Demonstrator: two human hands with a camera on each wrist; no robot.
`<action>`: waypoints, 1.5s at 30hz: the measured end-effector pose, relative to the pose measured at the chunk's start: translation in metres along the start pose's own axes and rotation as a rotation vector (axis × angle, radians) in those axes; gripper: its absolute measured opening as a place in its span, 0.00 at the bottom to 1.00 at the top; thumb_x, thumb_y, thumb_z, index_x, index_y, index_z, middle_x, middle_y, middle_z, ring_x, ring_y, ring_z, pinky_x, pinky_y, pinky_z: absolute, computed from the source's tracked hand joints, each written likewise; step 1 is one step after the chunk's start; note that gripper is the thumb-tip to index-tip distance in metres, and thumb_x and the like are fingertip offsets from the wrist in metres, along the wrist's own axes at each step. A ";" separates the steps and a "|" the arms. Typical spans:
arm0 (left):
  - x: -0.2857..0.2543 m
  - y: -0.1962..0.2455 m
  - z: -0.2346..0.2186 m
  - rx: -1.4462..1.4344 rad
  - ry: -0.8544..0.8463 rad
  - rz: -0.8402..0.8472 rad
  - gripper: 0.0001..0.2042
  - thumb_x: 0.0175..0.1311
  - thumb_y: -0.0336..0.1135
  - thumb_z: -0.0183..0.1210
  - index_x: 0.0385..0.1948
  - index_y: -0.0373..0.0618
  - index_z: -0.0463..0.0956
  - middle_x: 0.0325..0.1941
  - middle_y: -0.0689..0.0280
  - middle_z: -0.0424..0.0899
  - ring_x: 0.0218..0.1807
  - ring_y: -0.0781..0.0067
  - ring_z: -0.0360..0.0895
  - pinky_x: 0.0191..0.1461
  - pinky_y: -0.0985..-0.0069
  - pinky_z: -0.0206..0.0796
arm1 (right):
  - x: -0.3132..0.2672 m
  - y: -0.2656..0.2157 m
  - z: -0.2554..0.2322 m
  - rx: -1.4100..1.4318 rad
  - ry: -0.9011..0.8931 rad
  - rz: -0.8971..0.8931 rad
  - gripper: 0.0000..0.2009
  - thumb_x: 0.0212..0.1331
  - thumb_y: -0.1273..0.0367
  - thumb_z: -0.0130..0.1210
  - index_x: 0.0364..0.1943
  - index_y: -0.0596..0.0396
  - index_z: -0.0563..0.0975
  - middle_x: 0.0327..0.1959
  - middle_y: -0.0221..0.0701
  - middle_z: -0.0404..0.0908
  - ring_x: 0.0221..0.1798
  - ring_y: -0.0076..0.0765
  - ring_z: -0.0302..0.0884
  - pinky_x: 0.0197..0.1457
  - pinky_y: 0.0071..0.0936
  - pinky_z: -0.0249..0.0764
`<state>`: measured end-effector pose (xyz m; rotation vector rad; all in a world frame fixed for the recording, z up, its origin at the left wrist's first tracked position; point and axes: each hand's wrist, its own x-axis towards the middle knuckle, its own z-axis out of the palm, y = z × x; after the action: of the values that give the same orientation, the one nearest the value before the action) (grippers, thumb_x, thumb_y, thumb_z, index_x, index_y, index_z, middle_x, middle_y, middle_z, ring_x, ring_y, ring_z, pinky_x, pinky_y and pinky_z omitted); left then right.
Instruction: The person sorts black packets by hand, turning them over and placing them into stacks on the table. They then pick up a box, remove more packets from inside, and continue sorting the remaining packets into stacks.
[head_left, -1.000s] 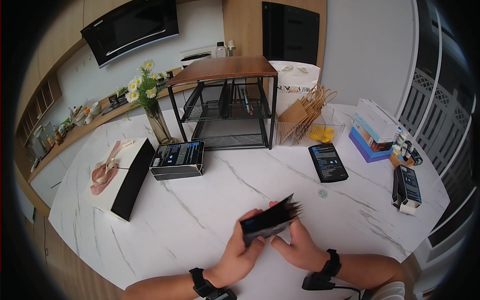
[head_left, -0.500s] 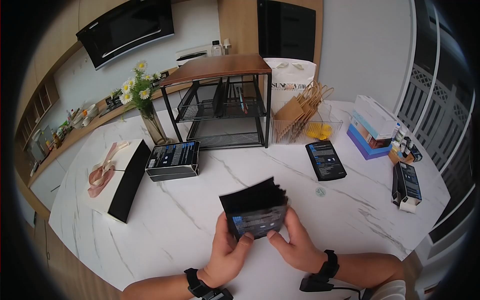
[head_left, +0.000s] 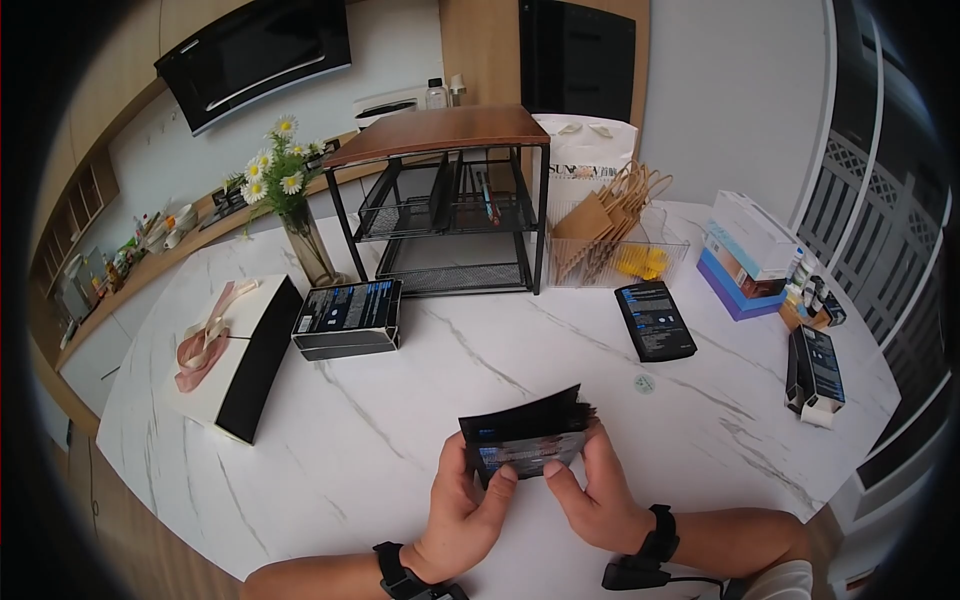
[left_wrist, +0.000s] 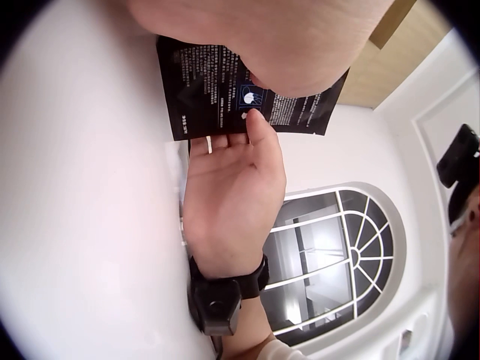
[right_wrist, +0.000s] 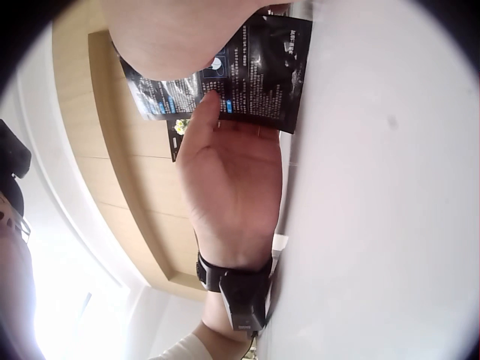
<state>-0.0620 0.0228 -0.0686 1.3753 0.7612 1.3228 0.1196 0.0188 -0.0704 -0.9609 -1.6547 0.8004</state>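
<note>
Both hands hold a stack of black sachets (head_left: 520, 440) with blue and white print, low over the near part of the table. My left hand (head_left: 462, 515) grips its left side, and my right hand (head_left: 608, 500) grips the right side. Each thumb lies on the printed face turned toward me, while the other fingers go behind. Along the upper right, the sachet edges are slightly uneven. In the left wrist view the front sachet (left_wrist: 206, 90) shows small print and a little picture. A similar black pile (head_left: 655, 322) lies on the table beyond my right hand.
On the marble-patterned table (head_left: 330, 490) stand a black box (head_left: 350, 325), a white gift box (head_left: 225, 360) with ribbon, and a flower vase (head_left: 312, 245). Behind are a wood-topped rack (head_left: 440, 135) and a clear bin (head_left: 610, 262) of paper bags. Stacked boxes (head_left: 745, 260) and another black box (head_left: 815, 365) stand right.
The stack swung from tilted to raised and fanned, its printed face toward me, then came down lower with its edges closer together. Both hands kept hold of it throughout.
</note>
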 end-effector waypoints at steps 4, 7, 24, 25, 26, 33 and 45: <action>-0.001 -0.001 0.001 0.038 0.021 -0.021 0.25 0.73 0.23 0.56 0.69 0.37 0.58 0.60 0.63 0.75 0.62 0.74 0.70 0.70 0.74 0.60 | 0.001 -0.005 0.000 0.053 -0.065 0.039 0.33 0.68 0.74 0.54 0.73 0.68 0.52 0.67 0.49 0.64 0.70 0.46 0.65 0.73 0.39 0.62; -0.002 0.002 0.006 -0.016 0.026 0.003 0.23 0.74 0.22 0.55 0.67 0.36 0.61 0.59 0.63 0.75 0.61 0.74 0.72 0.69 0.74 0.62 | -0.001 -0.011 0.003 0.095 -0.099 0.050 0.37 0.66 0.73 0.56 0.74 0.71 0.48 0.70 0.51 0.62 0.73 0.50 0.62 0.76 0.41 0.58; -0.004 0.012 0.000 0.075 -0.397 -0.110 0.43 0.66 0.11 0.49 0.81 0.43 0.37 0.86 0.54 0.43 0.85 0.62 0.43 0.83 0.71 0.38 | -0.005 0.011 0.001 -0.011 -0.119 0.001 0.40 0.61 0.73 0.60 0.73 0.73 0.52 0.72 0.55 0.61 0.78 0.53 0.58 0.79 0.43 0.54; -0.003 0.011 -0.001 0.088 -0.434 -0.091 0.46 0.64 0.12 0.50 0.81 0.43 0.33 0.86 0.55 0.38 0.86 0.61 0.38 0.83 0.70 0.35 | -0.004 0.008 0.000 0.000 -0.143 0.002 0.40 0.61 0.73 0.60 0.73 0.73 0.52 0.71 0.55 0.61 0.77 0.52 0.59 0.79 0.43 0.55; -0.003 0.010 -0.002 0.101 -0.472 -0.072 0.48 0.62 0.12 0.51 0.81 0.43 0.29 0.87 0.55 0.33 0.87 0.60 0.34 0.84 0.68 0.32 | -0.003 0.006 0.000 0.011 -0.167 0.002 0.40 0.61 0.73 0.60 0.74 0.73 0.52 0.71 0.54 0.62 0.76 0.51 0.60 0.78 0.42 0.56; 0.001 0.014 0.003 0.246 -0.557 0.091 0.55 0.59 0.19 0.58 0.77 0.39 0.17 0.84 0.46 0.21 0.86 0.48 0.23 0.84 0.61 0.26 | 0.000 0.002 -0.005 0.217 -0.218 0.072 0.39 0.61 0.74 0.60 0.75 0.67 0.55 0.72 0.49 0.64 0.76 0.48 0.61 0.79 0.43 0.56; -0.002 0.009 0.007 0.406 -0.583 0.194 0.58 0.61 0.22 0.60 0.74 0.36 0.11 0.81 0.35 0.18 0.85 0.37 0.20 0.84 0.56 0.27 | 0.007 0.001 -0.014 0.196 -0.332 0.105 0.31 0.63 0.76 0.54 0.71 0.63 0.62 0.66 0.46 0.71 0.71 0.46 0.65 0.76 0.43 0.58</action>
<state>-0.0574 0.0164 -0.0599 2.0793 0.5128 0.8495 0.1319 0.0258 -0.0650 -0.8131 -1.7749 1.2228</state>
